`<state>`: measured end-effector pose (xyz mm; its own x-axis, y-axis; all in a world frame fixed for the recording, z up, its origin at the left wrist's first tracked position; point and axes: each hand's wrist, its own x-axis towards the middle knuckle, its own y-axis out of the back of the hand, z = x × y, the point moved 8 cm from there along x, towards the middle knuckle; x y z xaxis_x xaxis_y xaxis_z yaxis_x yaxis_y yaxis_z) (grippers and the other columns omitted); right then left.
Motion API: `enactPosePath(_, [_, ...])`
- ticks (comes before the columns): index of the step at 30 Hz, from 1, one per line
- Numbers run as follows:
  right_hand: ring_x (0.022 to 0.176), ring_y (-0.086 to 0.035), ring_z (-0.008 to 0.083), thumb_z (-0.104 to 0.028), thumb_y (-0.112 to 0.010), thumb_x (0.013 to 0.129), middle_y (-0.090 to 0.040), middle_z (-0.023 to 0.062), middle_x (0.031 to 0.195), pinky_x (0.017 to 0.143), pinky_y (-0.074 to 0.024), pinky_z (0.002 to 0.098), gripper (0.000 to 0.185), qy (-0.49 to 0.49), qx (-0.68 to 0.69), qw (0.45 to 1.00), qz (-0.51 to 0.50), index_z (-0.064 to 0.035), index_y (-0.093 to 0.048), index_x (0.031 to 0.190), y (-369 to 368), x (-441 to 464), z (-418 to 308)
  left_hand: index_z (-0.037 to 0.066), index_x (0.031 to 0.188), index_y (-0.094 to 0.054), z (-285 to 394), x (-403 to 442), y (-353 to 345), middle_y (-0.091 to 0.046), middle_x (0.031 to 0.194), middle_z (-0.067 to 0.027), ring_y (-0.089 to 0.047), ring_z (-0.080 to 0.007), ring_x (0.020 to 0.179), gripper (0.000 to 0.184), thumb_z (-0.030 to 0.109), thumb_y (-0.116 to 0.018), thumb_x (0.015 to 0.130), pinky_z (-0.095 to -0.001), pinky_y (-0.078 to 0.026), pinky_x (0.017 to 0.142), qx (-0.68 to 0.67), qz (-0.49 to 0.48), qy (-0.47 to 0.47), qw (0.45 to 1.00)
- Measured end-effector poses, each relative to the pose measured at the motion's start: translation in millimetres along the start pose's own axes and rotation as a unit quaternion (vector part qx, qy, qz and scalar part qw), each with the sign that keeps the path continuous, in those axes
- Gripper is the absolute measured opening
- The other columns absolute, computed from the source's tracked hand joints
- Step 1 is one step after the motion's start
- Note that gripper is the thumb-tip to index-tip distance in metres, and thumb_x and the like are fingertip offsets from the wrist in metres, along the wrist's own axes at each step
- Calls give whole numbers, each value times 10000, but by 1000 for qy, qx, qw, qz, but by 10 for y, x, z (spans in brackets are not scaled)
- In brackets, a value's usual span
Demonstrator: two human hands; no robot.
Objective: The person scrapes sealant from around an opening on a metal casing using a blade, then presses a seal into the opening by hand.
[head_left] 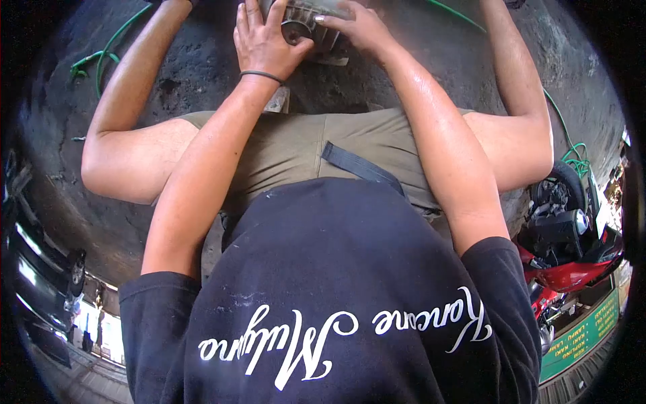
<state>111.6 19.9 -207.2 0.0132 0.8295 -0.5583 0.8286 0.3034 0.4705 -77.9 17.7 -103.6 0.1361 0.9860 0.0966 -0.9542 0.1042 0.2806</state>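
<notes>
A grey cast-metal engine part [316, 10] with ribs and a dark round opening stands on the ground between my feet, at the top edge of the view. Its far side is cut off by the frame. My left hand [269, 40], with a dark band at the wrist, lies over its left side, fingers spread and thumb by the round opening. From the right, my right hand [360, 30] grips the part, its thumb pointing inward along the top. The other right fingers are partly hidden behind the part.
Dark, stained ground [202, 67] surrounds my bent legs. A green hose [101, 57] lies at the left, with more green hose [575, 161] at the right. A red motorcycle [572, 276] stands at the right beside a green sign [585, 337]. A dark vehicle [33, 283] is at the left.
</notes>
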Motion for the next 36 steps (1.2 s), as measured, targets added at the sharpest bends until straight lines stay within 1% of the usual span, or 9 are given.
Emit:
enactPosePath(1, [1282, -573, 397, -643, -813, 754, -558, 309, 1386, 1077, -467, 440, 1030, 3, 12, 1000, -13, 61, -512, 1444, -16, 32, 49, 175, 1452, -494, -129, -16, -97, -195, 1664, -279, -301, -469, 1483, 858, 265, -816, 662, -528, -323, 1190, 400, -54, 74, 912])
enactPosePath(10, [1277, -581, 395, -646, -820, 746, -583, 308, 1357, 1060, -483, 434, 1015, -9, 9, 999, -30, 55, -536, 1423, -11, 43, 59, 162, 1476, -466, -274, -9, -4, -239, 1642, -298, -340, -471, 1462, 849, 254, -787, 696, -508, -338, 1187, 344, -20, 76, 936])
enactPosePath(12, [1278, -581, 392, -647, -817, 749, -581, 307, 1362, 1056, -486, 435, 1008, -10, 0, 1000, -17, 52, -539, 1420, -22, -6, 81, 162, 1507, -424, -44, -59, 15, -245, 1638, -296, -343, -466, 1461, 893, 251, -787, 696, -482, -327, 1200, 53, -38, 3, 998])
enactPosePath(16, [1286, -576, 397, -627, -818, 755, -563, 301, 1386, 1074, -476, 438, 980, -20, -34, 999, -17, 27, -538, 1428, -8, -40, 2, 141, 1563, -339, -157, 50, 26, -256, 1640, -274, -326, -438, 1482, 994, 223, -810, 692, -453, -296, 1229, 385, -120, 110, 908])
enactPosePath(18, [1298, -563, 412, -599, -827, 754, -547, 296, 1398, 1090, -467, 443, 982, 29, -92, 994, 45, 9, -507, 1454, 84, -147, -246, 109, 1603, -255, -39, 101, 197, -292, 1630, -254, -337, -415, 1485, 1097, 151, -845, 679, -434, -294, 1238, -136, -48, -20, 989])
enactPosePath(19, [1312, -549, 424, -576, -834, 750, -520, 293, 1422, 1100, -462, 444, 995, 22, -65, 997, 18, 10, -477, 1470, 41, -191, -326, 80, 1626, -182, -217, 61, 168, -329, 1622, -227, -352, -355, 1497, 1124, 21, -829, 710, -405, -299, 1241, 184, -95, 145, 967])
enactPosePath(22, [1318, -547, 424, -555, -838, 752, -509, 290, 1431, 1101, -464, 443, 984, 173, -75, 981, 53, 19, -477, 1465, 47, -525, -622, 90, 1640, -146, -577, -7, 183, -352, 1619, -202, -368, -313, 1495, 1103, -92, -768, 747, -376, -313, 1230, 27, -85, 178, 980])
enactPosePath(27, [1298, -554, 433, -518, -849, 742, -510, 282, 1429, 1093, -472, 459, 952, 48, -163, 984, 43, 19, -495, 1444, -77, -318, -551, 96, 1651, -100, -658, -34, 189, -348, 1625, -184, -368, -286, 1495, 1093, -148, -706, 774, -365, -301, 1231, -58, -117, 198, 971])
enactPosePath(36, [1288, -561, 423, -509, -864, 733, -563, 280, 1372, 1087, -475, 446, 928, 45, -145, 987, 58, 20, -525, 1416, -116, -166, -345, 122, 1599, -300, -234, -6, 227, -508, 1449, -228, -527, -410, 1327, 892, 15, -709, 813, -428, -443, 1128, 181, -23, 165, 969])
